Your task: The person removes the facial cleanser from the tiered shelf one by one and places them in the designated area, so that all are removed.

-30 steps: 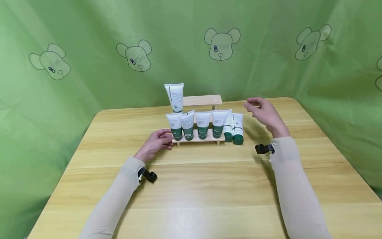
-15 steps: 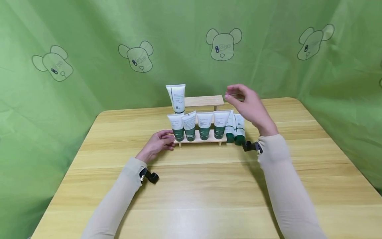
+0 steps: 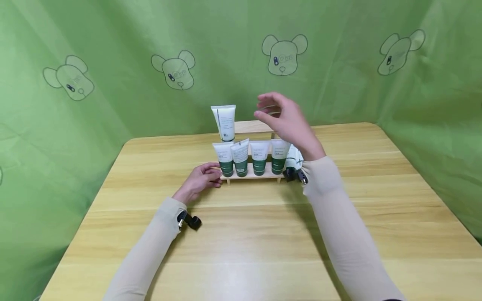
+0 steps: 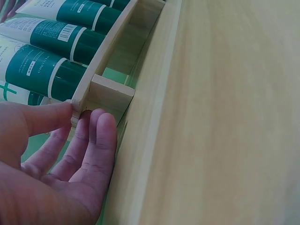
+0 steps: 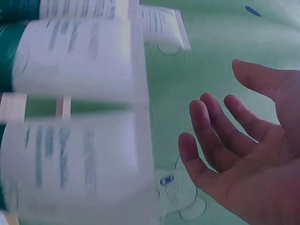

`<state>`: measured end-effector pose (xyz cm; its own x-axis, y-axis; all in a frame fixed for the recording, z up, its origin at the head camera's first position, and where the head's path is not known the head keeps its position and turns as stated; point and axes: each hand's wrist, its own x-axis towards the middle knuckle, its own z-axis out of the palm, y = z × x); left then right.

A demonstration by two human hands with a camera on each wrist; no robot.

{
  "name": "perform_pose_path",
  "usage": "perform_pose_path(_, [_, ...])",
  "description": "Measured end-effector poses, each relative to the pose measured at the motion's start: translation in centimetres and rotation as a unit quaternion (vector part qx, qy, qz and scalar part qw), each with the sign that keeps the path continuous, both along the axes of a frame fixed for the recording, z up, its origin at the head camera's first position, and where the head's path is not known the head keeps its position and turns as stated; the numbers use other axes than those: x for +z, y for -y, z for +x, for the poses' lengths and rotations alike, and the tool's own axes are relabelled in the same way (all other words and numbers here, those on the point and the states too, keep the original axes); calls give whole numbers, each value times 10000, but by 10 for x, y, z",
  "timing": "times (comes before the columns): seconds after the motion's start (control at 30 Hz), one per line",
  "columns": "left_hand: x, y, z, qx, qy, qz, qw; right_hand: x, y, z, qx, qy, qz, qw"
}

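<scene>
A tiered wooden display stand (image 3: 251,126) is on the table, with a row of white-and-green squeeze tubes (image 3: 260,155) upright on its front step. One of these, a tilted tube (image 3: 240,158), leans to the right. White tubes (image 3: 226,122) stand at the left end of the higher tier. My left hand (image 3: 200,179) pinches the left end of the front step between thumb and fingers; in the left wrist view the thumb (image 4: 51,115) lies on the board's corner. Above the stand hovers my right hand (image 3: 288,121), fingers loosely bent, holding nothing.
More tubes (image 3: 291,161) are beside the stand's right end, partly hidden by my right wrist and its camera. A green curtain (image 3: 226,54) with bear-head prints hangs behind the wooden table (image 3: 241,238).
My right hand has swept left and up, from right of the stand to above its upper tier. My left hand keeps its place at the stand's left end. The tubes appear unmoved.
</scene>
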<state>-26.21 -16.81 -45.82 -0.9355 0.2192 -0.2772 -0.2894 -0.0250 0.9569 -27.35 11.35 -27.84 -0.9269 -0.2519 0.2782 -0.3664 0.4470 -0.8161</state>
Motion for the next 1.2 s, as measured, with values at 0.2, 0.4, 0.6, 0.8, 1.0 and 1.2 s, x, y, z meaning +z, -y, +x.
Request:
perform_pose_path(0.2, [1,-2,-2,0,31,0,10000,3,22,-7,241,53,197,9995])
perform_pose_path(0.4, [1,-5,0,-22,0,-23,10000,1,40,-14,361,175,477,9981])
perform_pose_path(0.6, [2,1,1,16,-47,-59,10000,0,62,-19,412,263,690,9964])
perform_pose_path(0.8, [3,7,4,43,-107,-69,9999,-3,80,-22,417,428,783,9951])
perform_pose_path(1.0, [3,4,3,30,-49,-52,10000,-5,82,-25,164,509,789,9955])
perform_pose_path(1.2, [-1,-1,1,-19,-49,-5,10000,-5,75,-24,36,484,757,9959])
